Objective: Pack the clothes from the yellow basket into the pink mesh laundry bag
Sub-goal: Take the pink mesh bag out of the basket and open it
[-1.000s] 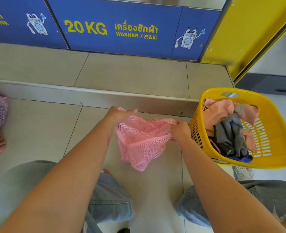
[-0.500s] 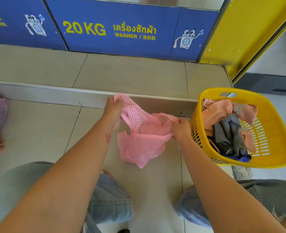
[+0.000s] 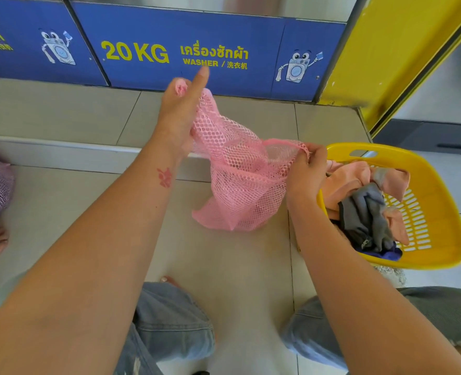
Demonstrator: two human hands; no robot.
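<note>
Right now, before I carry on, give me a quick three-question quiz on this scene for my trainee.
1. True or false: the pink mesh laundry bag is held by both the left hand and the right hand.
2. Where are the clothes? A) in the bag B) in the yellow basket C) on the floor
3. Fill in: the washer panel reads "20 ___".

Key: 1 true; 2 B; 3 KG.

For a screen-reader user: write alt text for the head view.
Two bare hands stretch open a pink mesh laundry bag above a tiled floor: left hand raised, right hand pinching its rim. Right of it, a yellow basket holds clothes.
</note>
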